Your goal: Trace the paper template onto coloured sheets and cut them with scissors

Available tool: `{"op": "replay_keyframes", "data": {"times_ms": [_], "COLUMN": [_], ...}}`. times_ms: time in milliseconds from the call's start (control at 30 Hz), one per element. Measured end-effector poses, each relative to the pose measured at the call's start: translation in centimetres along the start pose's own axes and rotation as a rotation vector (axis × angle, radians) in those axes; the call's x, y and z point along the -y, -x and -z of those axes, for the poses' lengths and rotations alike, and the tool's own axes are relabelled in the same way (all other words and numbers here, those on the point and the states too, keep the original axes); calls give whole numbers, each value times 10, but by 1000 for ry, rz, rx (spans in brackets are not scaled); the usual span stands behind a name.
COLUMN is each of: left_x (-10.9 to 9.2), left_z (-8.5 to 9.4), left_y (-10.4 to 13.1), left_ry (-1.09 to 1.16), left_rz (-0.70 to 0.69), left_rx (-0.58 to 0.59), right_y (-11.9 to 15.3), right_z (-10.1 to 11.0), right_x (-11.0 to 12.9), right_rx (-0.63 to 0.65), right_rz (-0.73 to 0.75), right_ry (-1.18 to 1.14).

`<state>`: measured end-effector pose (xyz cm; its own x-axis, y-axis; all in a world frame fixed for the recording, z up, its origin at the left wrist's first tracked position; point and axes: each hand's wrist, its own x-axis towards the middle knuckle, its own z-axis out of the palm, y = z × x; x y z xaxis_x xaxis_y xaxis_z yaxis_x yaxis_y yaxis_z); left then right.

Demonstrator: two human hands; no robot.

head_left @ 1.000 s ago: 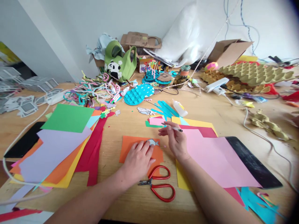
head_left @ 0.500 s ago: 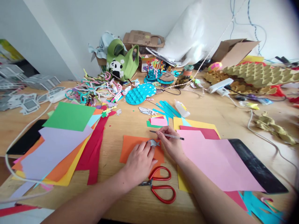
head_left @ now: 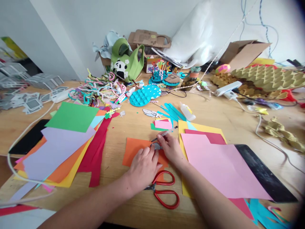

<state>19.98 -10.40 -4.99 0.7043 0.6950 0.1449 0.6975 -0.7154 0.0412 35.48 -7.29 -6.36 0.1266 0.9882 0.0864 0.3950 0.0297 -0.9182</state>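
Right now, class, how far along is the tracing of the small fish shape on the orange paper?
Placed: the fish cutout lies on the orange paper, pinned by the left hand. In hand: the right hand holds a pen at its edge. Left: cutting; the red scissors lie untouched.

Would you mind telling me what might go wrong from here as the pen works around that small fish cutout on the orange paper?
The left hand pins the small fish cutout only by its fingertips, so it may slip under the pen in the right hand, smearing the line. The red scissors lie just under the left wrist and could get nudged. The orange paper lies loose on the table and may shift.
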Motion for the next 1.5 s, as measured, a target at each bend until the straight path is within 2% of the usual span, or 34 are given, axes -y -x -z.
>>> {"op": "replay_keyframes", "data": {"times_ms": [200,633,1133,1500], "left_x": [0,1,1,1], "left_z": [1,1,-1,2], "left_y": [0,0,0,0], "left_ry": [11,8,21,27], "left_rz": [11,10,3,5], "left_rx": [2,7,-12,-8], "right_y": [-2,-2,-2,-2], "right_z": [-3,-4,-4,-2], "right_x": [5,3,5,1], "right_rx": [36,66,65,14], "right_rz": [47,70,76,87], "right_ry": [107,140,204,202]}}
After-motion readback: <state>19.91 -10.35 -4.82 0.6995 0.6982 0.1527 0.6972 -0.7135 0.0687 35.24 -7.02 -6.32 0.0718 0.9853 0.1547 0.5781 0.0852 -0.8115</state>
